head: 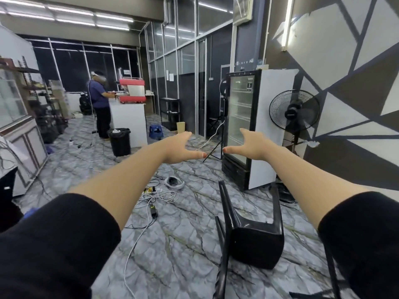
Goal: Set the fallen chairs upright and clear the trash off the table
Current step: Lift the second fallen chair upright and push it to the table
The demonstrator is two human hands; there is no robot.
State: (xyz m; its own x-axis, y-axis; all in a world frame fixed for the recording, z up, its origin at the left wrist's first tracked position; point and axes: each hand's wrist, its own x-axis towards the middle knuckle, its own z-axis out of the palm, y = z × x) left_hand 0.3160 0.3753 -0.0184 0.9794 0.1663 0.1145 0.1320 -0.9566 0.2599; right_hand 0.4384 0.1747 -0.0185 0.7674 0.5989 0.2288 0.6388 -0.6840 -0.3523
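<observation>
A black plastic chair (254, 240) lies tipped over on the marbled floor at the lower right, its legs pointing up and away from me. My left hand (181, 148) and my right hand (248, 145) are stretched out in front of me at chest height, well above the chair and apart from it. Both hands are empty, palms facing each other, thumbs pointing inward, fingers spread. A black trash bin (119, 142) with a liner stands far off beside a white counter. No table shows in this view.
Cables and a power strip (153, 190) sprawl across the floor ahead. A glass-door fridge (241, 126) and a standing fan (294, 111) line the right wall. A person (100, 104) stands at the white counter (129, 119) far left. A blue stool (155, 131) sits beyond.
</observation>
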